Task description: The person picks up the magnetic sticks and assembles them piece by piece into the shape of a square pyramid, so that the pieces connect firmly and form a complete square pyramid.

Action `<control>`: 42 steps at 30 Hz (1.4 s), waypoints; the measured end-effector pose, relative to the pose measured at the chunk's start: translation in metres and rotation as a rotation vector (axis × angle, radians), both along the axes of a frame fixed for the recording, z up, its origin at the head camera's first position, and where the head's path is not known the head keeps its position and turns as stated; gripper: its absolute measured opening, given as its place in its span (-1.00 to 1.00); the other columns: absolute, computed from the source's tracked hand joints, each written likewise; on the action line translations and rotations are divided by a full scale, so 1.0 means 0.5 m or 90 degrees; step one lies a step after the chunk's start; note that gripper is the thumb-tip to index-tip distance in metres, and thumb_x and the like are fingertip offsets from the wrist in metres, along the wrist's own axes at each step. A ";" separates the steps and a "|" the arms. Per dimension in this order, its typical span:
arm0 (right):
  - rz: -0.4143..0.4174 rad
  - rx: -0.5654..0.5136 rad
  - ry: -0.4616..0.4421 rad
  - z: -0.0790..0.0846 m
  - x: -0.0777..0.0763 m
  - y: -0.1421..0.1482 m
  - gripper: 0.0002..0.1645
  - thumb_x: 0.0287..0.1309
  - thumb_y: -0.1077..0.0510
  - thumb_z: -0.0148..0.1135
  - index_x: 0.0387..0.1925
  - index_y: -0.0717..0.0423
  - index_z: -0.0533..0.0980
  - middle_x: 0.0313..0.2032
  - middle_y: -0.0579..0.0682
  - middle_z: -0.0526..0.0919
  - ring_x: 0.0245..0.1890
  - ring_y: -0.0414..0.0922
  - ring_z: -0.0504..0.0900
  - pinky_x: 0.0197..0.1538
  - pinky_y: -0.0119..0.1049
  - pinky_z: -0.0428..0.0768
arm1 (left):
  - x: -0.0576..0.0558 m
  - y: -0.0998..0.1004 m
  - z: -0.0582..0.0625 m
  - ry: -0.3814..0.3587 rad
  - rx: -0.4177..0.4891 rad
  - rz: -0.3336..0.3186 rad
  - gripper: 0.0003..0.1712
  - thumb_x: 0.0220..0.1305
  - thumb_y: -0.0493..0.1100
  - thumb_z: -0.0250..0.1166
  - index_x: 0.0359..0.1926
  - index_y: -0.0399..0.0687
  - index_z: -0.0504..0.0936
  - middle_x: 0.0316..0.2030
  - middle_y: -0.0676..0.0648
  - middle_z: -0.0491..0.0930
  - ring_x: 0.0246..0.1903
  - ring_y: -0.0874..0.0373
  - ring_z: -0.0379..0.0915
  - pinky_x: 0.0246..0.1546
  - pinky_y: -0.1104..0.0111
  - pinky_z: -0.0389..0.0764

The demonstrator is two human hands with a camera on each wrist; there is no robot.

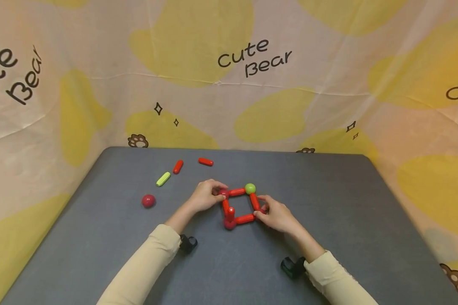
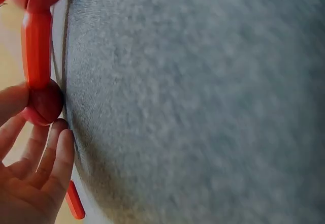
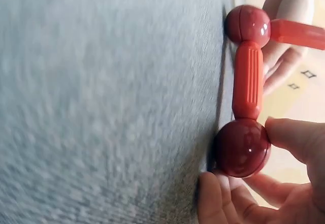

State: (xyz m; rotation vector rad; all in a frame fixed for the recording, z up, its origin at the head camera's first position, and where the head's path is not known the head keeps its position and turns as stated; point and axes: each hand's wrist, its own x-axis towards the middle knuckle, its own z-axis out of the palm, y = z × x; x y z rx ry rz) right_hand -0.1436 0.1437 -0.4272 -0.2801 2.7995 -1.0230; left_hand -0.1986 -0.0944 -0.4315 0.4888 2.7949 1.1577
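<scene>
On the grey table lies a four-sided frame of red rods [image 1: 246, 219] joined by balls. A green ball [image 1: 250, 188] forms its far right corner. From the dark red ball [image 1: 230, 224] at the near left corner, another red rod [image 1: 231, 210] sticks up. My left hand [image 1: 207, 195] pinches the far left red ball [image 2: 45, 103] between thumb and fingers. At the near right corner my right hand [image 1: 277, 215] grips another dark red ball [image 3: 242, 148], mostly covered by the fingers in the head view.
Left of the frame lie a loose red ball [image 1: 148, 201], a yellow-green rod [image 1: 163, 178] and two red rods, one [image 1: 178, 166] tilted and one [image 1: 205, 162] farther back. A patterned cloth [image 1: 198, 97] hangs behind the table [image 1: 328, 182].
</scene>
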 end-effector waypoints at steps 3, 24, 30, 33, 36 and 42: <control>-0.001 0.002 0.015 0.000 -0.011 0.004 -0.50 0.02 0.13 0.28 0.03 0.20 0.46 -0.44 -0.07 0.58 -0.57 -0.25 0.44 -0.44 -0.37 0.40 | 0.006 -0.005 0.003 -0.010 -0.013 0.007 -0.72 0.01 -0.23 0.38 -0.16 -0.06 0.68 -0.33 -0.03 0.54 -0.45 0.22 0.40 -0.44 0.42 0.41; 0.009 0.023 0.054 -0.002 -0.050 0.003 -0.70 0.07 0.13 0.23 -0.11 0.03 0.58 -0.40 -0.01 0.57 -0.44 -0.12 0.42 -0.35 -0.28 0.39 | 0.064 -0.030 0.014 -0.054 -0.021 -0.026 -0.76 0.02 -0.21 0.37 -0.22 -0.09 0.62 -0.43 0.00 0.54 -0.60 0.27 0.39 -0.58 0.42 0.42; 0.008 0.024 0.055 -0.003 -0.056 -0.004 -0.72 0.08 0.14 0.22 -0.12 0.01 0.60 -0.37 -0.01 0.58 -0.42 -0.11 0.41 -0.36 -0.28 0.37 | 0.075 -0.034 0.012 -0.050 -0.016 -0.029 -0.78 0.03 -0.20 0.36 -0.23 -0.06 0.63 -0.40 0.02 0.55 -0.54 0.27 0.43 -0.54 0.42 0.44; 0.007 0.026 0.057 -0.003 -0.057 -0.005 -0.72 0.08 0.15 0.22 -0.12 0.01 0.60 -0.39 -0.01 0.56 -0.43 -0.12 0.39 -0.38 -0.30 0.35 | 0.075 -0.037 0.012 -0.061 -0.012 -0.029 -0.79 0.05 -0.18 0.35 -0.23 -0.03 0.62 -0.41 0.03 0.55 -0.55 0.25 0.44 -0.55 0.41 0.44; 0.006 0.026 0.060 -0.003 -0.056 -0.007 -0.73 0.08 0.15 0.22 -0.12 0.02 0.60 -0.40 -0.02 0.56 -0.44 -0.12 0.39 -0.38 -0.30 0.34 | 0.070 -0.044 0.014 -0.071 -0.003 -0.024 -0.79 0.07 -0.18 0.34 -0.21 -0.05 0.63 -0.38 0.04 0.57 -0.53 0.24 0.45 -0.54 0.40 0.45; 0.000 0.026 0.050 -0.001 -0.053 -0.009 -0.73 0.10 0.13 0.21 -0.12 0.01 0.59 -0.37 -0.02 0.57 -0.43 -0.12 0.39 -0.38 -0.31 0.34 | 0.046 -0.073 0.031 -0.031 0.020 0.017 -0.76 0.10 -0.18 0.31 -0.18 -0.13 0.63 -0.29 0.00 0.64 -0.36 0.18 0.56 -0.38 0.38 0.54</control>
